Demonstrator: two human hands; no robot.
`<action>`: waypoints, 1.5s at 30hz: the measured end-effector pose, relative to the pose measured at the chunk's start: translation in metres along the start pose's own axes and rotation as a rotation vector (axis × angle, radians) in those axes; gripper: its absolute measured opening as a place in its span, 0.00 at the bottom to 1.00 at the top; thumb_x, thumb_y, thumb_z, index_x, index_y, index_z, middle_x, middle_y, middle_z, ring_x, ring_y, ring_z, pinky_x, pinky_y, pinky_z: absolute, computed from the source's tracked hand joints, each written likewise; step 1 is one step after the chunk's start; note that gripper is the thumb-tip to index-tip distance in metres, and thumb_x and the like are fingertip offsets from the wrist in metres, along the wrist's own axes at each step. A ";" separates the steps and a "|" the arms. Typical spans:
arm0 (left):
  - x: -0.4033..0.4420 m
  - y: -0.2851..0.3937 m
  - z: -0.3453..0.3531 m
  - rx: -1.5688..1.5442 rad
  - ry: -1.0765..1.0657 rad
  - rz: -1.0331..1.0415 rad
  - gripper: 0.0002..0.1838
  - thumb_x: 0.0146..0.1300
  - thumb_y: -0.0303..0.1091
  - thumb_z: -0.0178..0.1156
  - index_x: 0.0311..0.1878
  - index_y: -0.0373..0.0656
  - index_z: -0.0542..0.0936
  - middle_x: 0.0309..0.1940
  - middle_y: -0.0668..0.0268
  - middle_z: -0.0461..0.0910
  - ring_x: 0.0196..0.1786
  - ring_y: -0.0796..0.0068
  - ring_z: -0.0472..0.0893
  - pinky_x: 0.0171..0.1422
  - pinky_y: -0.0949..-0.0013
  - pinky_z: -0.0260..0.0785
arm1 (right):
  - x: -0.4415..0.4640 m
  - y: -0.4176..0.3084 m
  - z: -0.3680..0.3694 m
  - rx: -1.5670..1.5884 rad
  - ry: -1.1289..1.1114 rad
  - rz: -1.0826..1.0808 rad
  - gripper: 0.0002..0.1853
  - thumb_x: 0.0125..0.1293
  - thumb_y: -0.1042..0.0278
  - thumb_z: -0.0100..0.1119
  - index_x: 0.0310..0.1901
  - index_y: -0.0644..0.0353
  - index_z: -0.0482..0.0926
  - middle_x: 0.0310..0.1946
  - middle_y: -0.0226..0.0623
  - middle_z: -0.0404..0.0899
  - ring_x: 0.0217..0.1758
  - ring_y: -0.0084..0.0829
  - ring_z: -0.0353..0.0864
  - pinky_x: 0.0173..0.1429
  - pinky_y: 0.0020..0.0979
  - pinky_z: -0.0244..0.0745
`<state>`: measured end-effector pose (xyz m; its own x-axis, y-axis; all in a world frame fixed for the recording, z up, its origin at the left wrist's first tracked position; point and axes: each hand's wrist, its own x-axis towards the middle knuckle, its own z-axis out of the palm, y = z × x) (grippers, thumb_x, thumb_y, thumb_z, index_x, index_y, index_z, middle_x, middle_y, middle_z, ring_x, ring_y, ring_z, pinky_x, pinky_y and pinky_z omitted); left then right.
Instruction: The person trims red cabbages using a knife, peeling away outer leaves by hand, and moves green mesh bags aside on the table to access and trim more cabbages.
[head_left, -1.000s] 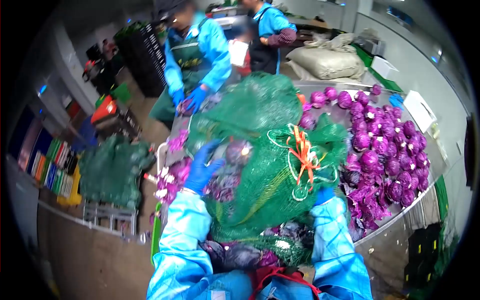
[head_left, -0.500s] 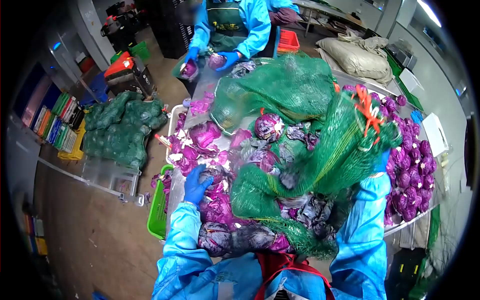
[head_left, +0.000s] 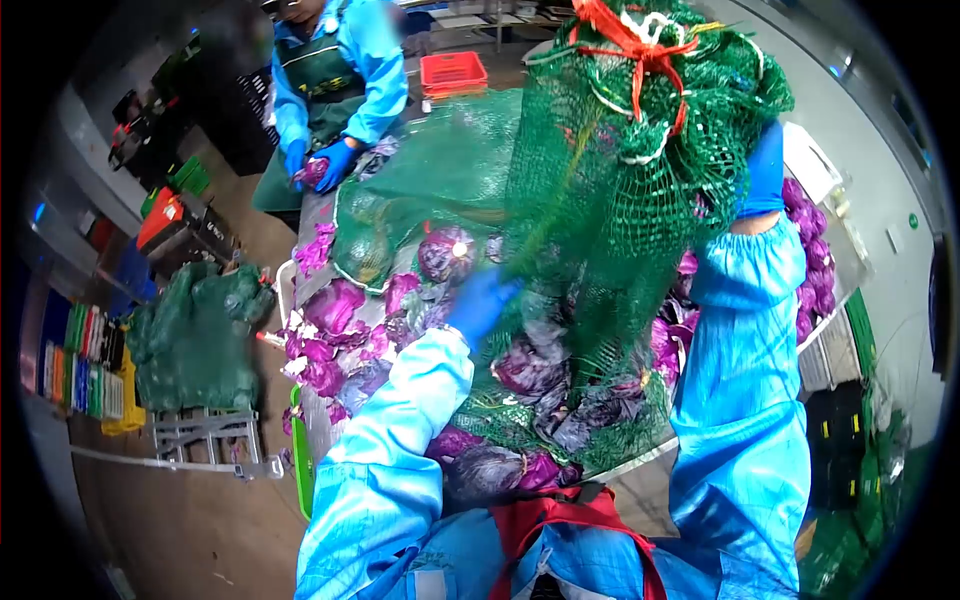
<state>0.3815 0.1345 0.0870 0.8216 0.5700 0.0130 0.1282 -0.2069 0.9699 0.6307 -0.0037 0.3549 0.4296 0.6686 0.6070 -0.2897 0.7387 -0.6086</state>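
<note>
The blue-gloved right hand point(head_left: 765, 170) grips a green mesh sack with an orange-red tie point(head_left: 650, 180), raised higher than before above the metal counter point(head_left: 850, 265). The blue-gloved left hand point(head_left: 482, 308), shifted from purple cabbage leaves point(head_left: 335, 305) near the left edge, meets the sack's side; its grip cannot be determined. A second green mesh sack point(head_left: 440, 160), toward the far edge, encloses rounded heads.

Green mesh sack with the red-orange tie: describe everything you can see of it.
The green mesh sack looks like woven netting, see-through in places, with a yellowish stripe down its side. Its bunched upper end carries a red-orange tie and loops of white cord. It hangs over the cabbage-covered table, its lower part draping toward purple cabbages. The gloved right hand holds the bunched end up, fingers hidden; the gloved left hand is at its side, contact unclear.
</note>
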 end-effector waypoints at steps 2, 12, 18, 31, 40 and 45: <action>0.005 0.025 0.005 -0.184 0.102 0.155 0.22 0.61 0.37 0.58 0.57 0.37 0.74 0.50 0.61 0.79 0.54 0.69 0.75 0.59 0.65 0.65 | 0.004 -0.014 0.004 -0.005 0.006 -0.028 0.19 0.71 0.63 0.45 0.59 0.63 0.68 0.55 0.40 0.72 0.53 0.36 0.75 0.59 0.36 0.71; 0.013 0.093 0.079 0.113 -0.243 0.413 0.30 0.60 0.37 0.59 0.66 0.41 0.64 0.61 0.60 0.69 0.63 0.65 0.68 0.68 0.64 0.57 | -0.014 0.056 0.066 0.098 0.004 0.358 0.19 0.70 0.63 0.46 0.58 0.63 0.69 0.53 0.37 0.74 0.53 0.33 0.74 0.60 0.33 0.70; 0.027 0.041 0.046 -0.028 -0.287 0.163 0.30 0.61 0.38 0.58 0.65 0.41 0.65 0.61 0.59 0.69 0.63 0.64 0.68 0.68 0.63 0.58 | -0.068 0.047 -0.013 -0.947 -0.252 0.478 0.38 0.61 0.48 0.59 0.66 0.64 0.60 0.61 0.44 0.66 0.62 0.33 0.66 0.66 0.33 0.61; 0.043 0.127 0.057 -0.223 -0.235 0.300 0.29 0.63 0.40 0.56 0.65 0.41 0.65 0.62 0.58 0.69 0.63 0.62 0.68 0.68 0.62 0.58 | -0.171 0.091 -0.105 -0.621 0.273 0.598 0.19 0.62 0.68 0.54 0.54 0.65 0.75 0.39 0.26 0.78 0.40 0.18 0.72 0.48 0.22 0.67; 0.059 0.200 -0.040 -0.304 -0.002 0.452 0.28 0.64 0.42 0.54 0.65 0.40 0.65 0.62 0.57 0.68 0.63 0.60 0.68 0.67 0.61 0.59 | -0.118 0.033 -0.024 -0.376 0.177 0.206 0.19 0.59 0.67 0.52 0.51 0.65 0.75 0.42 0.32 0.78 0.45 0.26 0.76 0.52 0.27 0.69; 0.049 0.196 -0.047 -0.236 -0.044 0.446 0.28 0.64 0.43 0.53 0.65 0.40 0.65 0.62 0.56 0.68 0.63 0.59 0.68 0.67 0.60 0.59 | -0.157 0.073 -0.039 -0.683 -0.228 0.734 0.31 0.60 0.68 0.59 0.65 0.64 0.62 0.64 0.41 0.65 0.65 0.31 0.64 0.68 0.32 0.59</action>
<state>0.4211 0.1589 0.2892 0.7910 0.4318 0.4334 -0.3656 -0.2345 0.9008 0.5758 -0.0584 0.1952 0.1496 0.9887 0.0072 0.1635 -0.0176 -0.9864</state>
